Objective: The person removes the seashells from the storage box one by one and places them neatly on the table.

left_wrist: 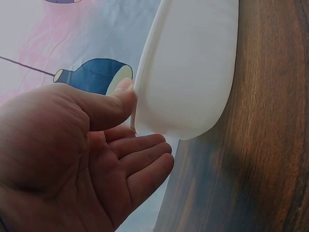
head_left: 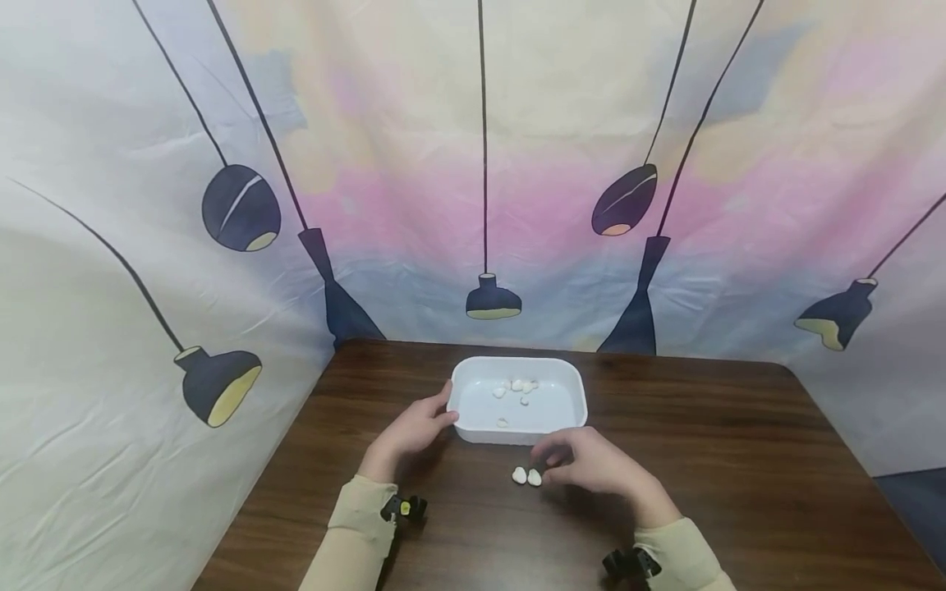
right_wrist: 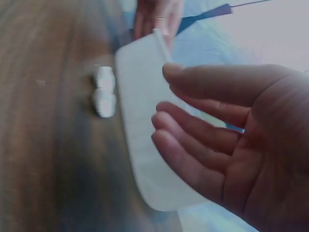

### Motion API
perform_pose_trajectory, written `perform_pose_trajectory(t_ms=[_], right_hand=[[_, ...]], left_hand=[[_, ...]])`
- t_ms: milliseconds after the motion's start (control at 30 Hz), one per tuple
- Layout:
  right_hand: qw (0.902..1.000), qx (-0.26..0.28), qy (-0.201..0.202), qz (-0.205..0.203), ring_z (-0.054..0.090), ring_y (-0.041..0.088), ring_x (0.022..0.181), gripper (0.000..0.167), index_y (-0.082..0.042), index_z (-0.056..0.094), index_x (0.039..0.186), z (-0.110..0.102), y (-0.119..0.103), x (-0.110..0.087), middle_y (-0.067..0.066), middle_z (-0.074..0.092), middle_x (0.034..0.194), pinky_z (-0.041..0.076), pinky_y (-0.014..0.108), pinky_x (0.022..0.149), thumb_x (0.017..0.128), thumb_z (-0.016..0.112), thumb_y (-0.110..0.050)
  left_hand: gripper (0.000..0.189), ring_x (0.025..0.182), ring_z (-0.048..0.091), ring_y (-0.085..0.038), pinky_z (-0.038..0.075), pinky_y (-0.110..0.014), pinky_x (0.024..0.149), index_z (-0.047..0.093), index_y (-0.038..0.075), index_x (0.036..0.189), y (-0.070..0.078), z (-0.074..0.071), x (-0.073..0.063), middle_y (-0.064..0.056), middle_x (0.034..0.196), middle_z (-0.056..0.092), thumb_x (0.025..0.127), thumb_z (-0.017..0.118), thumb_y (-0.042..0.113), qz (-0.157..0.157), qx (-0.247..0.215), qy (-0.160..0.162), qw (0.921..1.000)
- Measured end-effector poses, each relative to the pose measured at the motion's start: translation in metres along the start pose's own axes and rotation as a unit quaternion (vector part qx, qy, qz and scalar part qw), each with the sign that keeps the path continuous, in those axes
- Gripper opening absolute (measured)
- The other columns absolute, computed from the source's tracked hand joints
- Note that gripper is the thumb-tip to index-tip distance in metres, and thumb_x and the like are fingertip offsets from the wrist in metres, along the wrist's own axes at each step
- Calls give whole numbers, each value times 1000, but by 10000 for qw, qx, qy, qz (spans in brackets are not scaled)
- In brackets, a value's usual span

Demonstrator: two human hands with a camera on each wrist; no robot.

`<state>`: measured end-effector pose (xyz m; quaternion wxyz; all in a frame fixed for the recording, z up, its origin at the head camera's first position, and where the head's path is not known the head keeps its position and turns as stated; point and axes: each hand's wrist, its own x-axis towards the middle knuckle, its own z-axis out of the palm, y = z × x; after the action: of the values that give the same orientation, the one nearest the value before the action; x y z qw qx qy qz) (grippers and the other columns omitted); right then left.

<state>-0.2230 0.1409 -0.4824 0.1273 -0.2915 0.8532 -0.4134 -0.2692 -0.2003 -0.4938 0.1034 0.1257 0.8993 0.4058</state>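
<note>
A white rectangular tray (head_left: 473,434) stands on the table. My left hand (head_left: 414,427) holds it at its left end. In the left wrist view, the thumb of that hand (left_wrist: 82,145) is at the rim and its other fingers are bent beside the end wall. Two small white rounded pieces (head_left: 527,476) lie side by side on the wood in front of the tray. My right hand (head_left: 594,464) hovers just right of them, fingers loosely bent with nothing visible between them. Several similar pale pieces (head_left: 517,385) lie inside the tray.
The dark brown wooden table (head_left: 702,443) extends around the tray, its far edge close behind. A cloth printed with hanging lamps (head_left: 493,308) hangs behind and at the sides. Black cameras sit on the left wrist (head_left: 405,509) and right wrist (head_left: 631,565).
</note>
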Motion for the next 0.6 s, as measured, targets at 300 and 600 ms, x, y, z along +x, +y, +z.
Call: perform_pose_trajectory(t_ms=[300,600], right_hand=[[9978,267,547,247,71,17,100,26,-5,79,121,-22,-3,32,9,78,115,58,35,86,97,80,-16],[9953,-61,767,595,71,20,101,24,-7,81,118,-5,14,95,3,78,112,59,42,93,95,81,-13]], left_hand=[[67,154,39,-37,33,-58,124,28,2,167,-2,0,1,-18,169,37,112,58,23,38,41,-15,10000],[66,152,43,-37,35,-57,123,30,0,166,-4,0,1,-19,167,39,111,59,21,151,175,62,9997]])
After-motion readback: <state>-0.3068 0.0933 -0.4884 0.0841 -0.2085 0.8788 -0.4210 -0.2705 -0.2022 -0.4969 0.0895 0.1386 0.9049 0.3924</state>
